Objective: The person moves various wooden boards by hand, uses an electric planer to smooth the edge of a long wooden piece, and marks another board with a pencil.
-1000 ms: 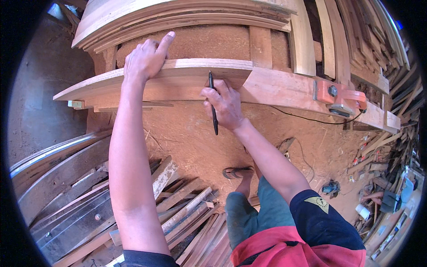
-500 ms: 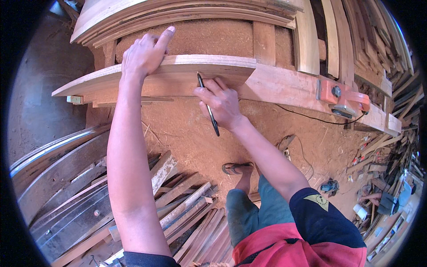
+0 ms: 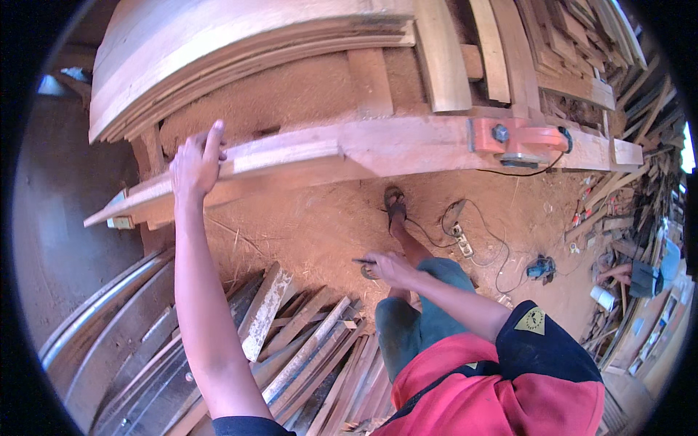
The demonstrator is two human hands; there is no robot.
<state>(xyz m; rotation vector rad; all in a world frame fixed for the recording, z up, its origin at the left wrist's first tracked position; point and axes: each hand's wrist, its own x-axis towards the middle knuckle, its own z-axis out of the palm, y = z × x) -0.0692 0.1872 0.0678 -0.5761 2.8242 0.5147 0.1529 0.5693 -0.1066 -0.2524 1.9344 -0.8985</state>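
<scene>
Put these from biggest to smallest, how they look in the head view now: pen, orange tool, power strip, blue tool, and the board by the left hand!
1. Board
2. Orange tool
3. Blue tool and power strip: too alike to rank
4. Pen: smallest showing, but partly hidden by the right hand

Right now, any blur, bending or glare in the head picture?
Head view: the right hand and its pen look soft, perhaps from motion; head view: the stacked planks at upper left bow with the fisheye, and the corners are black; head view: a washed-out bright patch sits at the right rim.
</scene>
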